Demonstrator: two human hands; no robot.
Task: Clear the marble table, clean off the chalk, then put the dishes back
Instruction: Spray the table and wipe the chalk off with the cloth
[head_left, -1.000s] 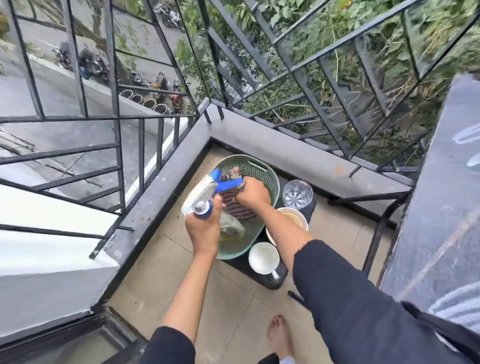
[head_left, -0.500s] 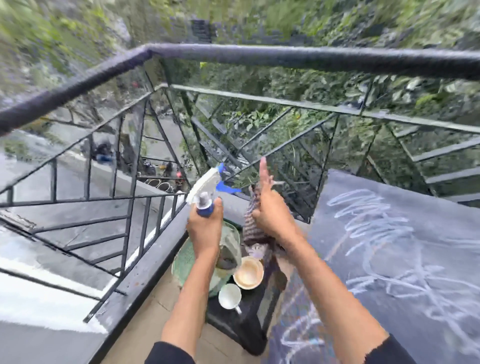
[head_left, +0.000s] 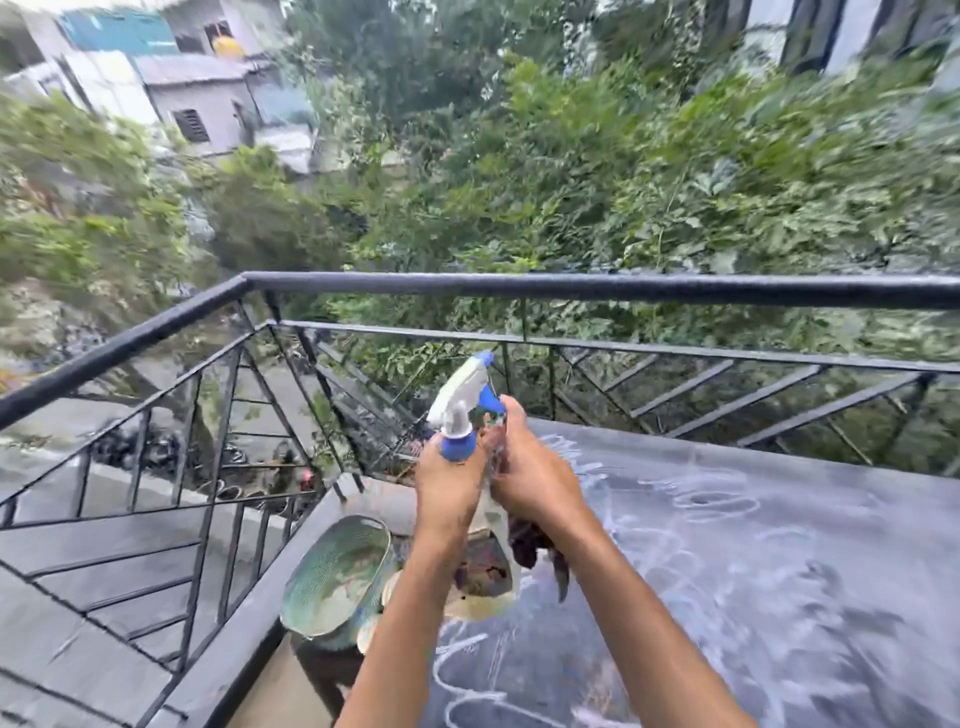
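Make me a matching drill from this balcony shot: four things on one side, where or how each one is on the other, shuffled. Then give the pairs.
Things:
1. spray bottle
2. cloth
3. green basket
4. chalk scribbles

Place or state:
A. down on the floor, left of the table
B. spread over the dark marble table top
C. gripped by the left hand, nozzle end up
D. bunched in the right hand, hanging below it

Pairs: 1-C, 2-D, 3-A, 4-B
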